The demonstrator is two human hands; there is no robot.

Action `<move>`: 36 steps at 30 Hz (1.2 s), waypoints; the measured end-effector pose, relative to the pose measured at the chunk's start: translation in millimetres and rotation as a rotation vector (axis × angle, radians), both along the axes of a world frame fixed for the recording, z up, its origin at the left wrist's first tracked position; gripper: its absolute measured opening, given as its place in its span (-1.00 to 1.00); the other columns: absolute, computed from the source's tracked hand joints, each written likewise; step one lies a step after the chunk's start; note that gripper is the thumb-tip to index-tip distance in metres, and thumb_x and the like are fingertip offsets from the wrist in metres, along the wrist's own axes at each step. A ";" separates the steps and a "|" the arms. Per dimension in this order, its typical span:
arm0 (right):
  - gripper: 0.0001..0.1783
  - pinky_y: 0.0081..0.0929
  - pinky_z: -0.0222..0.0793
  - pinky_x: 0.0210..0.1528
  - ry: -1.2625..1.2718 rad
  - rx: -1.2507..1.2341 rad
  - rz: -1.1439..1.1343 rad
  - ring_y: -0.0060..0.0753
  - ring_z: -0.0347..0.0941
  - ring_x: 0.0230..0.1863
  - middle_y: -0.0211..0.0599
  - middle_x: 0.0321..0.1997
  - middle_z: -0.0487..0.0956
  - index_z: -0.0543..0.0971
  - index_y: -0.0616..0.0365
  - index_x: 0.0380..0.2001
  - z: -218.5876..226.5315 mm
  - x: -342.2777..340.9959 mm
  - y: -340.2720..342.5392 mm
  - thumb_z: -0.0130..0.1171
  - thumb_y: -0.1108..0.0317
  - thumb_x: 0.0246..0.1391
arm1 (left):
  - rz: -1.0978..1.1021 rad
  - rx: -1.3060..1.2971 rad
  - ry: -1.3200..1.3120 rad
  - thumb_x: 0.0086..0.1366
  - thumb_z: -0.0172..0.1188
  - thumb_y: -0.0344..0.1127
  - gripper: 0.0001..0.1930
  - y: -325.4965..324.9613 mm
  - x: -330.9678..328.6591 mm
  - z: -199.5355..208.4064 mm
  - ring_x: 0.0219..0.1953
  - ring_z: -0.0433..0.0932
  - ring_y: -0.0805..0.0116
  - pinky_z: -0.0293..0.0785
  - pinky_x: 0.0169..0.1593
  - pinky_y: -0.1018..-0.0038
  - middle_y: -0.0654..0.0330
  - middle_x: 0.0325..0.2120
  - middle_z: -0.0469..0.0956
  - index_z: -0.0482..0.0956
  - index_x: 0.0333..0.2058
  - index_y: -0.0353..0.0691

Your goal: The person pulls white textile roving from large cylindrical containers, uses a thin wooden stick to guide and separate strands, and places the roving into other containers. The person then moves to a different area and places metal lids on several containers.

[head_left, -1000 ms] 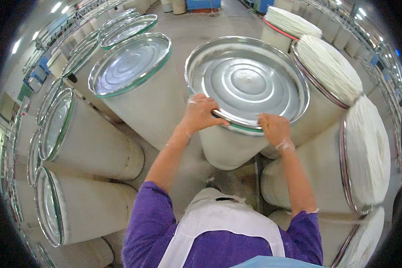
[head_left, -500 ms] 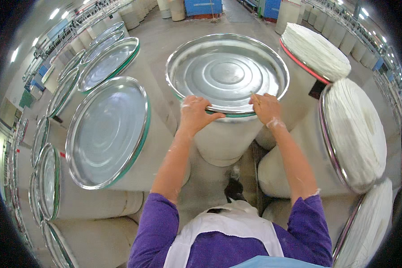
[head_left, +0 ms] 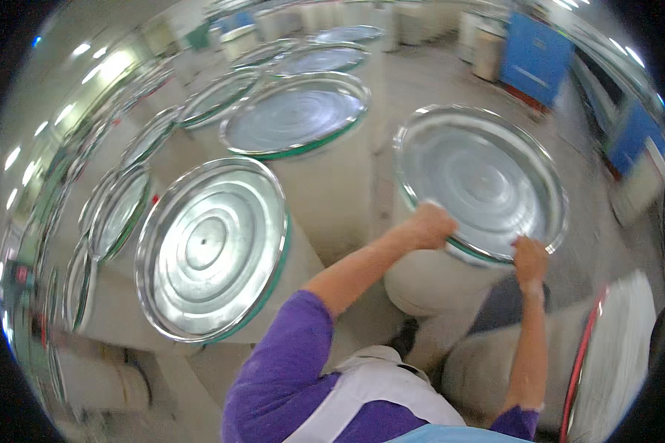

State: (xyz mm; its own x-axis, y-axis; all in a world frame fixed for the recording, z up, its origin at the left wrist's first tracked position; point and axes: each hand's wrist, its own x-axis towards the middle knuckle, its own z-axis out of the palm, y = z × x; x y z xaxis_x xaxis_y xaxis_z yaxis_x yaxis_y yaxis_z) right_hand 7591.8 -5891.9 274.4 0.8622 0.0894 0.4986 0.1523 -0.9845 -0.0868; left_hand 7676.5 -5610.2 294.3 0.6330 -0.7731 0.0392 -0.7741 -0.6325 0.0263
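Observation:
In front of me stands a tall whitish sliver can (head_left: 428, 288) with a round metal plate (head_left: 480, 173) inside its shiny rim and a green band below the rim. My left hand (head_left: 430, 227) is closed on the near left part of the rim. Closer to the right, my right hand (head_left: 530, 260) grips the near edge of the same rim, fingers curled over it. Motion smears both hands slightly. No sliver shows on the plate of this can.
Several similar cans with metal plates (head_left: 207, 244) crowd the left side. Close at my right is a can filled with white sliver (head_left: 621, 362), with a red rim (head_left: 582, 362). A blue cabinet (head_left: 536, 59) stands at the far right, beyond the grey floor (head_left: 436, 81).
My view has swung left, so the surroundings appear shifted right. The can I hold now sits right of centre, tilted in view. Both hands have stayed on its rim.

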 end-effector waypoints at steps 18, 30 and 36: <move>-0.59 -0.25 0.22 -0.32 -0.033 0.244 0.117 -0.23 0.33 -0.54 -0.33 -0.73 0.36 0.52 0.13 -0.55 -12.9 516.2 -181.2 -0.17 0.20 0.30 | 0.124 -0.195 -0.036 -0.31 0.42 0.06 -0.64 -179.0 488.5 -17.9 -0.37 0.59 0.18 0.45 -0.24 0.30 0.22 -0.53 0.60 0.65 -0.53 0.00; -0.63 -0.21 0.23 -0.23 -0.029 0.269 0.241 -0.15 0.39 -0.39 -0.28 -0.62 0.46 0.50 0.15 -0.55 -29.2 932.8 -265.2 -0.16 0.26 0.28 | 0.284 -0.117 0.028 -0.26 0.43 0.06 -0.61 -248.9 846.0 -11.4 -0.28 0.59 0.26 0.45 -0.18 0.30 0.29 -0.41 0.63 0.66 -0.39 0.08; -0.65 -0.18 0.23 -0.18 0.026 0.282 0.162 -0.12 0.39 -0.35 -0.24 -0.42 0.51 0.50 0.17 -0.45 -46.4 1132.9 -274.7 -0.22 0.25 0.28 | 0.230 -0.192 -0.007 -0.26 0.38 -0.07 -0.69 -237.1 1043.5 -18.8 -0.30 0.59 0.23 0.44 -0.22 0.29 0.23 -0.45 0.62 0.64 -0.44 0.05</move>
